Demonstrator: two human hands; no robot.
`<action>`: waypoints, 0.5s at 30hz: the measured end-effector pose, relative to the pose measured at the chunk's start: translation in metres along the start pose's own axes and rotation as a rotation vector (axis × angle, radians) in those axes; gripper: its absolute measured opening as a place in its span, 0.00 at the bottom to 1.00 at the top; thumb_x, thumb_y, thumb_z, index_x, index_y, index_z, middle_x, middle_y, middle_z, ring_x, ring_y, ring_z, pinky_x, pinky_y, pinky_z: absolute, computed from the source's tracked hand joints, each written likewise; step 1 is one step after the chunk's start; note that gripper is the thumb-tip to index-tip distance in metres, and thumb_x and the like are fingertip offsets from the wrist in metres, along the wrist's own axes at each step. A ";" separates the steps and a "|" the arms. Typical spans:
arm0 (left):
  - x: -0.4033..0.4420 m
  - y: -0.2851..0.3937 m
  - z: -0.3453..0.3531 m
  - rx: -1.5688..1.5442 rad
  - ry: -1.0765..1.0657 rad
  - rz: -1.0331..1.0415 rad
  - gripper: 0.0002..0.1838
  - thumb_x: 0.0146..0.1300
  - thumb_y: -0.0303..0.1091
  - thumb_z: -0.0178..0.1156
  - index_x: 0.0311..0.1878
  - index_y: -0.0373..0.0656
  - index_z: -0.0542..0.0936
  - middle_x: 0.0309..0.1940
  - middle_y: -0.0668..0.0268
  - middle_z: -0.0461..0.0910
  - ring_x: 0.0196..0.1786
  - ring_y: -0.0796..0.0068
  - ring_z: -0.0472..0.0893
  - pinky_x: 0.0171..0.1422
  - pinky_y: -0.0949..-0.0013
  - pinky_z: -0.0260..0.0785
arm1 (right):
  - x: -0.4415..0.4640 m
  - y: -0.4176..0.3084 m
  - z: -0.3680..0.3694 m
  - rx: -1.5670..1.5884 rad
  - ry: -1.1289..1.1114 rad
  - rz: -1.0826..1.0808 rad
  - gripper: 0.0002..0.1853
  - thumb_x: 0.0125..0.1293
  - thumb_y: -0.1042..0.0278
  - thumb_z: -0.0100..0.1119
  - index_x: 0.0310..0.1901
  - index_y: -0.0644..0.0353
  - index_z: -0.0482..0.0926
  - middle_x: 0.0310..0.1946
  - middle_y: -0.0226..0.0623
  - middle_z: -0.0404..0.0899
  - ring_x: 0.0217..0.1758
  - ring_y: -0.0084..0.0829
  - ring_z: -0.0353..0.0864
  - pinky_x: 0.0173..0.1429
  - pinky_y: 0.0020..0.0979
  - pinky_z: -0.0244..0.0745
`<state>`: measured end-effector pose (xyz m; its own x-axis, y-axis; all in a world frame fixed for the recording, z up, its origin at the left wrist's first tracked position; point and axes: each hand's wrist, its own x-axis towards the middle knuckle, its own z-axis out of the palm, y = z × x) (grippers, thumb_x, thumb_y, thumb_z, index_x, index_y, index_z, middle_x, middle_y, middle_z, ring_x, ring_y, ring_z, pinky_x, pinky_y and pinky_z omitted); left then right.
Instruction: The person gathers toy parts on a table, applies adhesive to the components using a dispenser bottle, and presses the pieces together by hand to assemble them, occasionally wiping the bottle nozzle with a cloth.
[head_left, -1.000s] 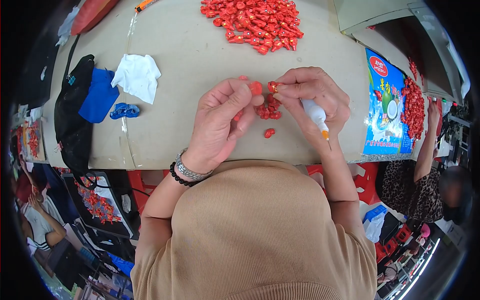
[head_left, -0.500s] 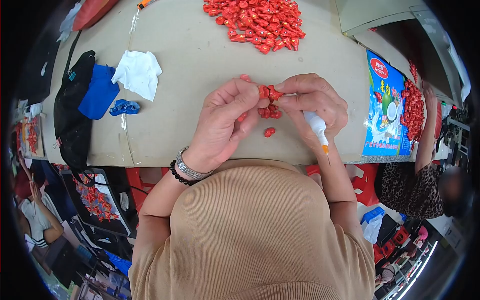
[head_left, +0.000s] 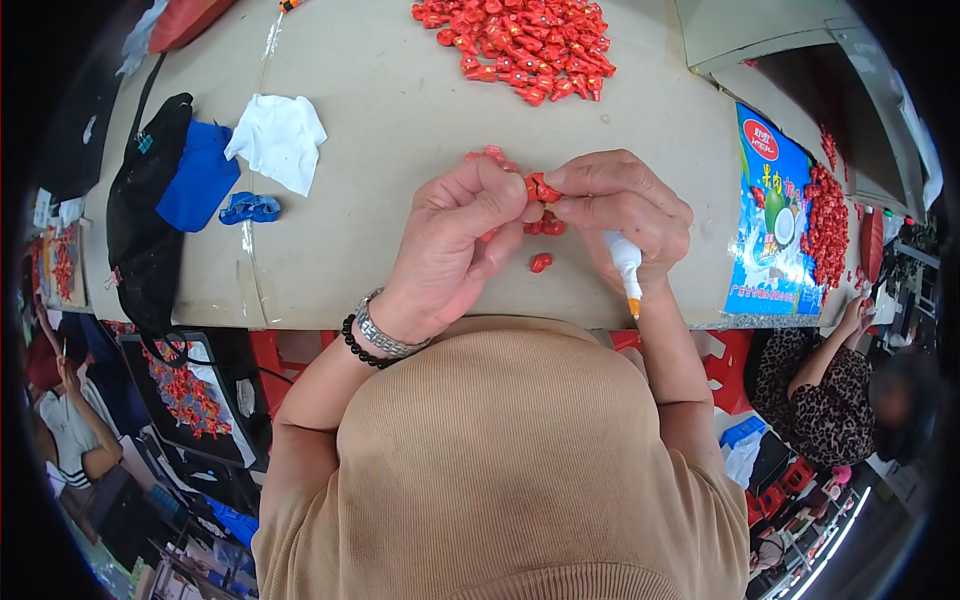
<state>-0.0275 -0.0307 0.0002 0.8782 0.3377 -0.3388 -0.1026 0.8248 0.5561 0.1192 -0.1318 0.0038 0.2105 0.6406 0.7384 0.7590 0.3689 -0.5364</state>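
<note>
Above the table, my left hand is closed in a pinch on a small glossy red plastic part. Thumb and forefinger of my right hand grip the same part from the other side; fingertips cover most of it. Tucked under the curled fingers of my right hand is a white squeeze bottle with an orange tip pointing down toward my forearm. Partly hidden behind my hands are several more red parts. One loose red piece lies on the table just below them.
A big heap of red parts lies at the far side. To the left are a white cloth, blue cloth and black bag. On the right, a printed blue sheet borders another red heap, near a person in leopard print.
The red pieces between my fingertips have come closer together, and my right fingers have shifted slightly left. The bottle has tilted a little. At right, the other person's arm has moved lower.
</note>
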 end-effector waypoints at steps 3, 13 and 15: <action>0.000 0.000 0.002 0.063 0.018 0.064 0.06 0.67 0.31 0.57 0.34 0.42 0.76 0.30 0.66 0.80 0.18 0.87 0.63 0.18 0.81 0.48 | 0.000 0.000 0.000 0.009 -0.013 -0.021 0.07 0.37 0.78 0.66 0.23 0.64 0.79 0.32 0.38 0.83 0.32 0.33 0.83 0.31 0.25 0.79; 0.001 0.002 0.001 0.228 0.044 0.277 0.03 0.66 0.27 0.58 0.40 0.38 0.77 0.28 0.68 0.81 0.18 0.89 0.64 0.19 0.82 0.50 | 0.006 -0.018 0.000 0.221 0.136 0.406 0.12 0.45 0.83 0.67 0.35 0.67 0.82 0.36 0.40 0.83 0.34 0.27 0.82 0.31 0.24 0.78; 0.001 0.001 -0.001 0.272 0.027 0.310 0.04 0.66 0.26 0.58 0.41 0.37 0.76 0.29 0.67 0.81 0.18 0.90 0.64 0.19 0.82 0.51 | 0.005 -0.019 -0.003 0.288 0.100 0.532 0.12 0.46 0.84 0.67 0.35 0.67 0.82 0.35 0.39 0.83 0.33 0.26 0.82 0.31 0.24 0.78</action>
<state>-0.0270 -0.0290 -0.0001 0.8121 0.5662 -0.1410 -0.2304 0.5332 0.8140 0.1082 -0.1376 0.0190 0.5819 0.7260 0.3665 0.3398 0.1924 -0.9206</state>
